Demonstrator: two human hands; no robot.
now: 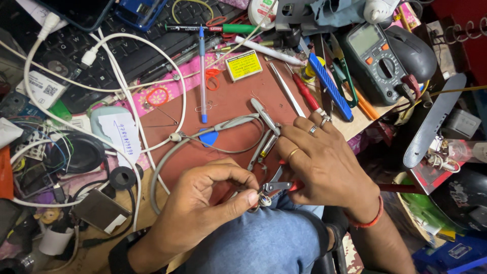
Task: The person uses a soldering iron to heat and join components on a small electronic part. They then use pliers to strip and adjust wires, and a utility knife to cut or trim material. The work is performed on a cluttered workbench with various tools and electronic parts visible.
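The left hand (203, 203) pinches a small metal part (264, 199) between thumb and forefinger at the near edge of the table (228, 104), and the right hand (324, 165) is closed around red-handled pliers (278, 186) whose tips bite on that part. The part could slip or spring away if the pliers twist too hard. Far left lies a white square label (43, 89); further right, a yellow rectangular sticker (243, 65).
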